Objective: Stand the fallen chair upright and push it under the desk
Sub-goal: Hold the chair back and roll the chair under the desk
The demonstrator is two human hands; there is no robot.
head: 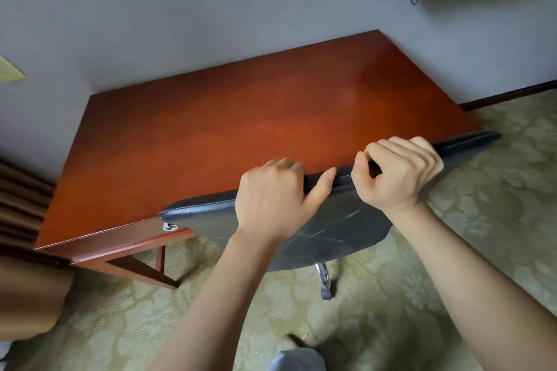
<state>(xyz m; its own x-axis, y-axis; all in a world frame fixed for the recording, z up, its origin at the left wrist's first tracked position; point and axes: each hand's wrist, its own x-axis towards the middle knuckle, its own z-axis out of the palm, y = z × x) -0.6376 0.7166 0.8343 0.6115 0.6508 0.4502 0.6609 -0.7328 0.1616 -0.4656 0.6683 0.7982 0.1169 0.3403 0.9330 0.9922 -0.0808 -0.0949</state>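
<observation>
**carpet_guy:** Patterned green carpet (pixel 391 310), grey wall (pixel 211 9), reddish wooden desk (pixel 241 117) pushed into the corner. The chair (pixel 331 229) is already upright, and its black backrest top edge sits right along the front edge of the desk, looks like touching or nearly so. One chrome leg with a caster (pixel 325 292) shows below on the carpet. So the pushing-in part looks almost done.

**deskfan:** Yeah. The left hand (pixel 271 202) is curled over the top of the backrest, fingers wrapped to the far side, thumb along the near side. The right hand (pixel 401 178) is closed on the same edge further right, fingers bent tight around the padding.

**carpet_guy:** That's what would worry me. Those far-side fingers are between the backrest and the desk edge. One more shove and they'd probably get pinched.

**deskfan:** Also the backrest top looks level with or above the desktop, so it likely can't slide under. Forcing it could scuff the wood or tip the chair back.

**carpet_guy:** And casters on carpet can snag, so the base might stall while the top keeps going. Can't see the seat or the other legs, so hard to say what's underneath.
</observation>
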